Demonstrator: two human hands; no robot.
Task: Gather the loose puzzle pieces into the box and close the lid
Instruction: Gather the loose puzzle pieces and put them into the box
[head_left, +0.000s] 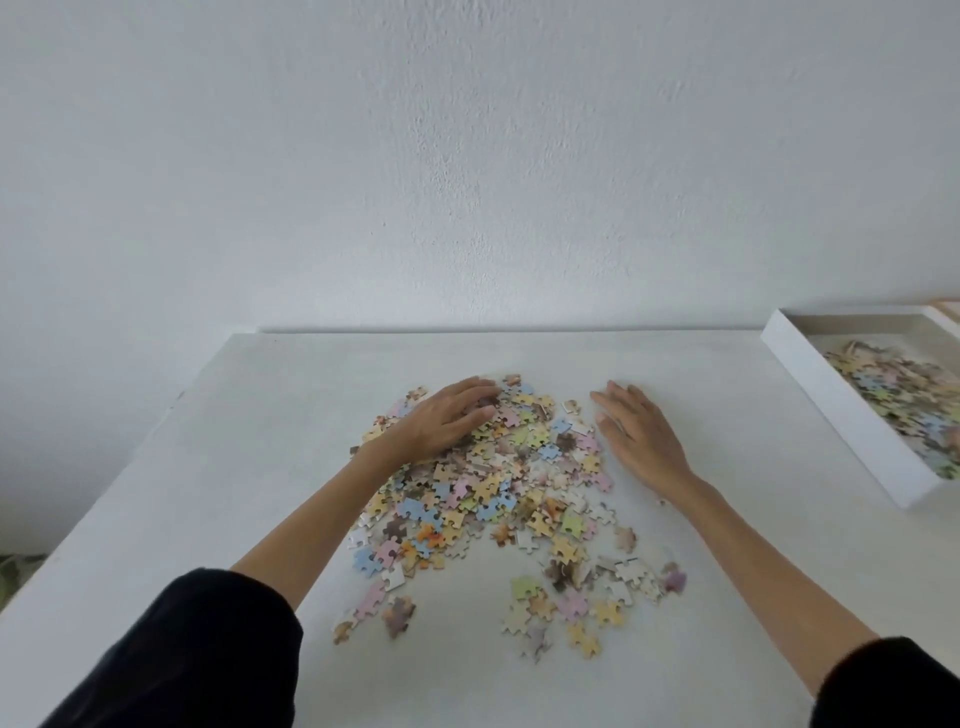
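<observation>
Head view: a heap of loose puzzle pieces lies mid-worktop, with stragglers scattered toward the near edge. The left hand rests palm-down on the heap's far left part, its fingers held close together and lightly curved over the pieces. The right hand lies flat just beside the heap's right edge, fingers straight and together. The open white box, well apart at the right, holds more pieces.

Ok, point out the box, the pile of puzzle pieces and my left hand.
box (841, 405): head view, white outer wall.
pile of puzzle pieces (483, 488): head view, heap's middle.
left hand (441, 421): head view, back of hand.
</observation>
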